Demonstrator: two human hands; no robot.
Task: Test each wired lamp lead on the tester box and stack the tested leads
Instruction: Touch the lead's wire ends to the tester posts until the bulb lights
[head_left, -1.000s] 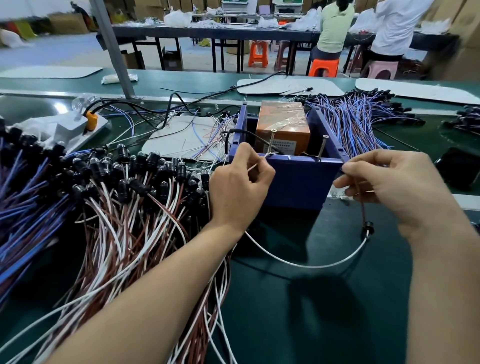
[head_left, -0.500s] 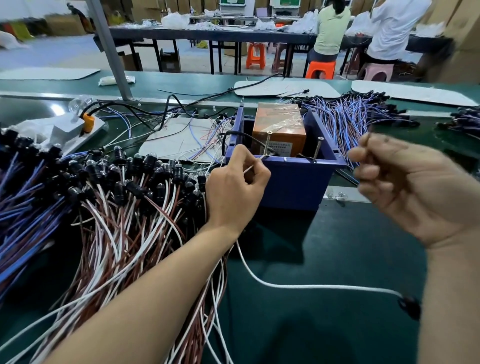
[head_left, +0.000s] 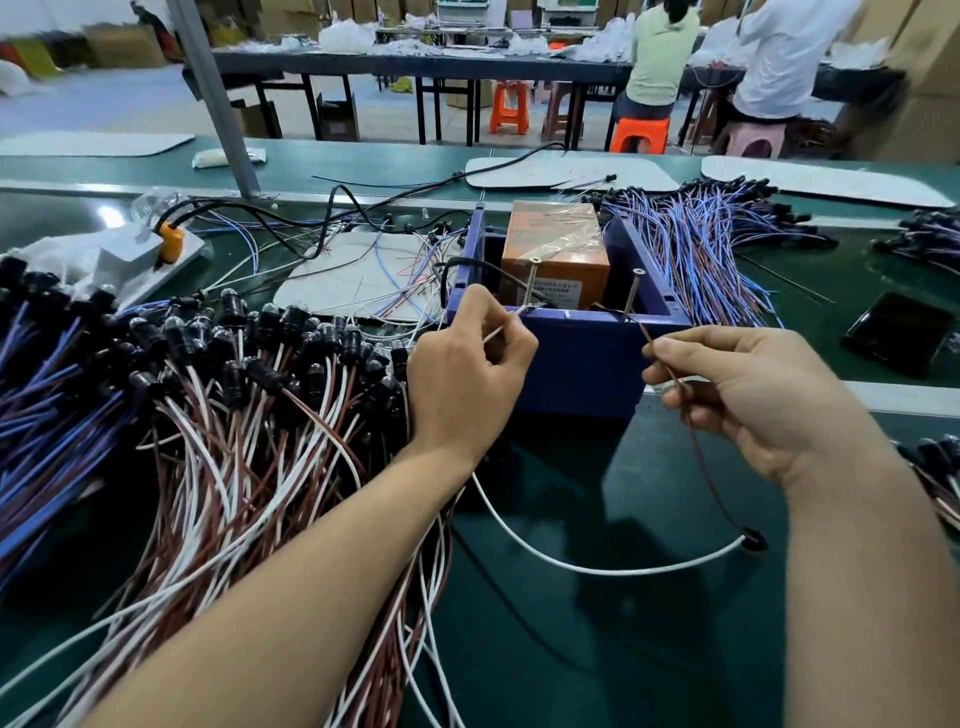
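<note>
I am holding one lamp lead (head_left: 587, 570) in a sagging loop at six o'clock of the blue tester box (head_left: 576, 364). My left hand (head_left: 467, 379) is pinching the tip of its white wire (head_left: 496, 331) at the left screw (head_left: 531, 283), and my right hand (head_left: 753, 395) is pinching its brown wire (head_left: 691, 431) just below the right screw (head_left: 632, 291). Red-and-white leads (head_left: 249, 467) are lying heaped at nine o'clock.

Left hand (head_left: 467, 379), right hand (head_left: 758, 395): fingertip pinches.

Blue plastic tester box (head_left: 571, 364) just behind both grips — heap of white-and-brown wired lamp leads (head_left: 234, 415) left of the left hand (head_left: 467, 384), black flat phone (head_left: 898, 338) right of the right hand (head_left: 769, 400).
</note>
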